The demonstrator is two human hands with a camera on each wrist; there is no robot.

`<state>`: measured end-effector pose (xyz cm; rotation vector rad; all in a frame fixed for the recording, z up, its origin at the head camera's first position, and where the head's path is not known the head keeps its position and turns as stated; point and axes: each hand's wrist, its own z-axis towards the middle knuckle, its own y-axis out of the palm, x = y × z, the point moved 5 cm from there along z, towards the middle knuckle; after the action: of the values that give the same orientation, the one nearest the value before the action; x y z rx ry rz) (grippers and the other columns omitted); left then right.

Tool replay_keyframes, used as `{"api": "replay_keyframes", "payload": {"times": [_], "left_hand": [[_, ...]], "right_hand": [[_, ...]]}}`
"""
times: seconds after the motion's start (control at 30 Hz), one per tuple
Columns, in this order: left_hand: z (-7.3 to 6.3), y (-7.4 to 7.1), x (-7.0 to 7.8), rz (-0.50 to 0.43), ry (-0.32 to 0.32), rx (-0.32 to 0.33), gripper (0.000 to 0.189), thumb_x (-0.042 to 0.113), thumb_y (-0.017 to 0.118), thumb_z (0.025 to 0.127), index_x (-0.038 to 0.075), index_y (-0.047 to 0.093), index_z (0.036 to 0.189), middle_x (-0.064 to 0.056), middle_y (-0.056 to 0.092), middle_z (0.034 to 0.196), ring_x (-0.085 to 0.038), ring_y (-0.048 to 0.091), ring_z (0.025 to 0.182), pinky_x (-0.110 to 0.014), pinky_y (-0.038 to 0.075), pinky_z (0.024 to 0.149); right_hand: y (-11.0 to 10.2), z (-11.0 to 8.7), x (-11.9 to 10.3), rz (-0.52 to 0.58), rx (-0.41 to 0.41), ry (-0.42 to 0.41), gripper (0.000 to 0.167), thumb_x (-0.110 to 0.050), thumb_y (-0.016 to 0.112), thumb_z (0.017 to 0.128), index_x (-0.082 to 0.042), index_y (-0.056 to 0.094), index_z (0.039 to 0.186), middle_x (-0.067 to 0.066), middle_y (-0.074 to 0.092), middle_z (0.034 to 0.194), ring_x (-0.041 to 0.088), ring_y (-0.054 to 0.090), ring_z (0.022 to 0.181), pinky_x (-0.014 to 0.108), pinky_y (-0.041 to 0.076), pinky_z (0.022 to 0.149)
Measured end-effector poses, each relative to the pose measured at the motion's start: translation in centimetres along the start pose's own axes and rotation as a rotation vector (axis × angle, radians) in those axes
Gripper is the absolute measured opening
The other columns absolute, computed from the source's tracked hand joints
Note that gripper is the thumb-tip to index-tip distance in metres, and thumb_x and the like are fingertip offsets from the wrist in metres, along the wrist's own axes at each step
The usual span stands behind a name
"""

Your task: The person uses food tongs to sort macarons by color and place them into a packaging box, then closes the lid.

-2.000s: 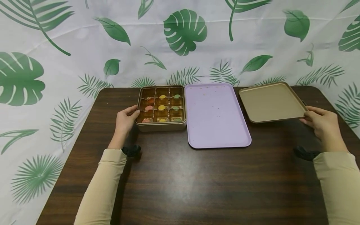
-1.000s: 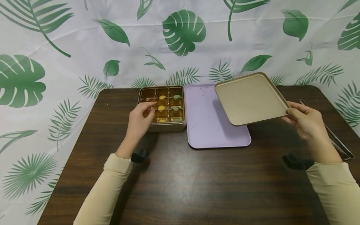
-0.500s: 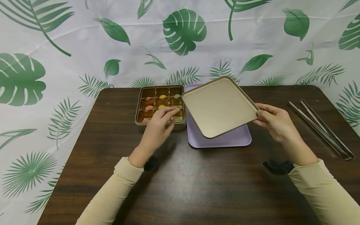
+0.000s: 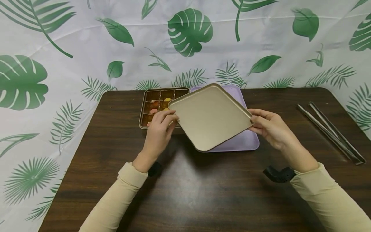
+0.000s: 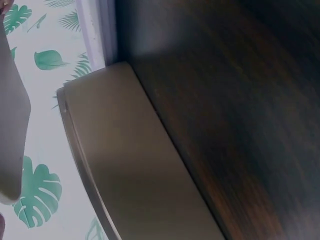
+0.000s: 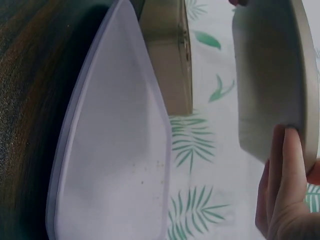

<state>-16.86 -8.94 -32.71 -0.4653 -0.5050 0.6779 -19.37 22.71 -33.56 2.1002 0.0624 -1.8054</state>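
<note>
A flat gold tin lid (image 4: 213,117) hangs tilted in the air, inner face up, over the purple tray and the right part of the gold tin (image 4: 149,96). My right hand (image 4: 272,127) grips its right corner, fingers beneath and thumb on top; in the right wrist view those fingers (image 6: 290,170) press the lid's underside (image 6: 270,75). At the left corner, my left hand (image 4: 159,132) pinches the lid's edge. The tin holds a divided insert with small red, pink and yellow pieces; its right compartments are hidden by the lid. The left wrist view shows the tin's side (image 5: 130,150).
The purple tray (image 4: 246,141) lies against the tin's right side, with small crumbs on it in the right wrist view. Metal tongs (image 4: 330,133) lie on the right of the dark wooden table (image 4: 197,193). A leaf-print cloth (image 4: 226,42) hangs behind.
My right hand has carried the lid leftward from the table's right side, uncovering the tongs. My left hand has left the tin's left side, crossed over it, and now holds the lid's left corner.
</note>
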Motion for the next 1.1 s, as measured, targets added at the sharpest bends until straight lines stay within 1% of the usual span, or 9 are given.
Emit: {"api": "replay_keyframes", "payload": {"times": [0.27, 0.43, 0.5, 0.6, 0.73, 0.8, 0.97, 1.03, 1.1], "left_hand": [[0.0, -1.0, -0.2, 0.026, 0.021, 0.123, 0.013, -0.002, 0.069, 0.083, 0.003, 0.062, 0.093, -0.015, 0.064, 0.105, -0.033, 0.06, 0.105, -0.044, 0.05, 0.094], [0.1, -2.1, -0.6, 0.009, -0.057, 0.156, 0.013, 0.002, 0.068, 0.085, 0.002, 0.062, 0.097, -0.015, 0.065, 0.103, -0.031, 0.06, 0.095, -0.042, 0.051, 0.085], [0.2, -2.4, -0.7, -0.02, -0.095, 0.161, 0.015, 0.002, 0.068, 0.084, 0.002, 0.062, 0.098, -0.015, 0.065, 0.102, -0.03, 0.059, 0.091, -0.042, 0.05, 0.08], [0.2, -2.7, -0.7, -0.067, -0.132, 0.17, 0.017, 0.0, 0.067, 0.084, 0.002, 0.062, 0.1, -0.016, 0.065, 0.102, -0.029, 0.058, 0.088, -0.042, 0.049, 0.076], [0.4, -2.8, -0.6, -0.13, -0.17, 0.168, 0.017, -0.001, 0.065, 0.085, 0.0, 0.061, 0.102, -0.017, 0.064, 0.098, -0.028, 0.059, 0.088, -0.041, 0.05, 0.076], [0.5, -2.9, -0.5, -0.159, -0.195, 0.162, 0.018, 0.0, 0.066, 0.086, -0.001, 0.061, 0.103, -0.017, 0.063, 0.097, -0.028, 0.06, 0.089, -0.04, 0.051, 0.077], [0.8, -3.2, -0.6, -0.236, -0.282, 0.148, 0.02, 0.001, 0.065, 0.086, -0.003, 0.059, 0.104, -0.019, 0.062, 0.099, -0.029, 0.06, 0.089, -0.027, 0.05, 0.072], [1.0, -3.4, -0.8, -0.29, -0.342, 0.137, 0.021, 0.001, 0.065, 0.087, -0.004, 0.059, 0.106, -0.02, 0.061, 0.101, -0.028, 0.061, 0.09, -0.018, 0.048, 0.067], [1.1, -3.5, -1.1, -0.354, -0.416, 0.126, 0.024, 0.002, 0.064, 0.088, -0.005, 0.058, 0.11, -0.02, 0.061, 0.105, -0.028, 0.063, 0.093, -0.013, 0.047, 0.069]], "right_hand": [[1.3, -0.2, -0.7, -0.12, -0.152, -0.098, 0.037, 0.002, 0.041, 0.098, -0.015, 0.054, 0.128, 0.0, 0.062, 0.109, 0.01, 0.067, 0.094, 0.022, 0.056, 0.08], [2.6, -0.4, -1.5, -0.114, -0.296, -0.217, 0.036, -0.007, 0.032, 0.104, -0.011, 0.055, 0.131, 0.0, 0.06, 0.124, 0.009, 0.064, 0.107, 0.023, 0.052, 0.092], [3.0, -0.3, -1.6, -0.11, -0.313, -0.258, 0.037, -0.008, 0.029, 0.104, -0.009, 0.055, 0.131, 0.001, 0.059, 0.127, 0.009, 0.062, 0.11, 0.023, 0.051, 0.094], [3.1, 0.0, -1.4, -0.217, -0.227, -0.274, 0.034, -0.007, 0.037, 0.103, -0.012, 0.056, 0.131, -0.003, 0.059, 0.125, 0.006, 0.061, 0.109, 0.019, 0.05, 0.092], [3.4, 0.8, -1.0, -0.514, -0.047, -0.256, 0.032, -0.009, 0.055, 0.096, -0.017, 0.06, 0.127, -0.014, 0.058, 0.119, 0.0, 0.057, 0.105, 0.013, 0.048, 0.084], [3.7, 1.2, -1.0, -0.607, 0.007, -0.278, 0.029, -0.01, 0.059, 0.094, -0.019, 0.063, 0.121, -0.018, 0.059, 0.115, -0.001, 0.057, 0.103, 0.013, 0.047, 0.081], [4.7, 1.9, -1.3, -0.594, 0.104, -0.402, 0.024, -0.004, 0.062, 0.091, -0.025, 0.068, 0.099, -0.02, 0.064, 0.096, -0.001, 0.06, 0.089, 0.013, 0.049, 0.076], [5.1, 2.1, -1.6, -0.563, 0.145, -0.436, 0.027, -0.002, 0.062, 0.09, -0.028, 0.068, 0.094, -0.021, 0.066, 0.089, -0.002, 0.061, 0.085, 0.013, 0.05, 0.076], [5.5, 2.4, -1.9, -0.552, 0.175, -0.465, 0.027, -0.004, 0.063, 0.09, -0.031, 0.067, 0.094, -0.022, 0.066, 0.087, -0.003, 0.063, 0.086, 0.013, 0.05, 0.077]]}}
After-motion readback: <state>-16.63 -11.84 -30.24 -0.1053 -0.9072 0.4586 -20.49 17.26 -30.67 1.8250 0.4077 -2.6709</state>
